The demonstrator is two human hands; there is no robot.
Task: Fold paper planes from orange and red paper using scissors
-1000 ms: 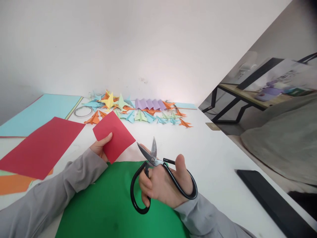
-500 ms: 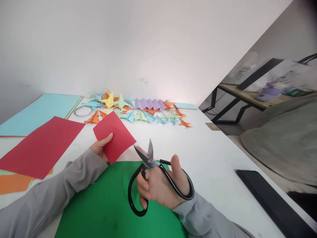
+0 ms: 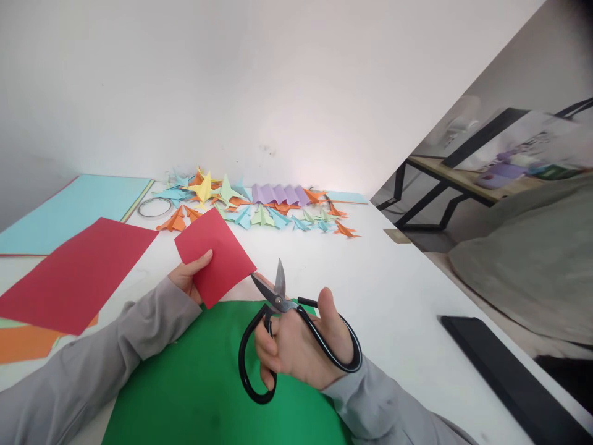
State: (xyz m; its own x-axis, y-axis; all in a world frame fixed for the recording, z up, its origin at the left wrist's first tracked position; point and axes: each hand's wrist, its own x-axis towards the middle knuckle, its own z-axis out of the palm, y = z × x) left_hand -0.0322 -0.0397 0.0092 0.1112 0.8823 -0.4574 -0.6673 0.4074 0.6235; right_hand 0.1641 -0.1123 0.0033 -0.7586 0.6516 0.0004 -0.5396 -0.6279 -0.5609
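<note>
Okay, white wall (image 3: 278, 86) first, rising past the far side of the green sheet. White table (image 3: 403, 309), spreading out around the green sheet. Green sheet (image 3: 185, 383) itself: near edge of view, landmark for everything here. Pale blue sheet (image 3: 88, 207): far left of the green sheet, other colours showing at its edges. Large red sheet (image 3: 83, 278): left of the green sheet, overlapping an orange sheet (image 3: 28, 345) (partly hidden). Black strip (image 3: 504, 383): well right of the green sheet.

Scissors (image 3: 278, 301), black loop handles: over the green sheet, blades spread and pointing past its far edge. Right hand (image 3: 301, 352): above the green sheet, fingers curled through one loop, other loop round the thumb base, so clamped on the scissors. Small red piece (image 3: 222, 256): past the green sheet's far edge, tilted, one corner at a blade tip (touching or just beside, can't tell). Left hand (image 3: 189, 272): at the green sheet's far left, thumb on top, pinching that piece.

Purple pleated paper (image 3: 280, 195): beyond the green sheet, near the wall. Thin ring (image 3: 154, 216): beyond and left of the green sheet. Folded paper shapes (image 3: 204, 188): clustered beyond the green sheet, yellow, orange, blue, pale green.
</note>
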